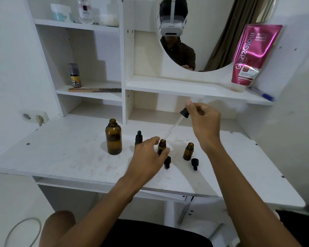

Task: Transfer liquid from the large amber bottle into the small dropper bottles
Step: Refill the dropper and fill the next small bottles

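The large amber bottle [113, 137] stands uncapped on the white desk [61, 154], left of centre. My left hand [147, 158] grips a small open amber bottle [161, 146] upright on the desk. My right hand [202, 120] pinches a glass dropper [175, 126] by its black bulb, tilted, with its tip just above that bottle's mouth. A capped small bottle [138, 137] stands behind my left hand. Another small open bottle [188, 151] stands to the right. Two black dropper caps [167, 162] [194, 163] lie near the front.
A low shelf [194, 91] overhangs the desk just above my right hand, bearing a pink tube [253, 56] and a blue pen [261, 94]. Cubbies on the left hold a comb [95, 89] and a small bottle [75, 75]. A wall socket [34, 117] sits at far left.
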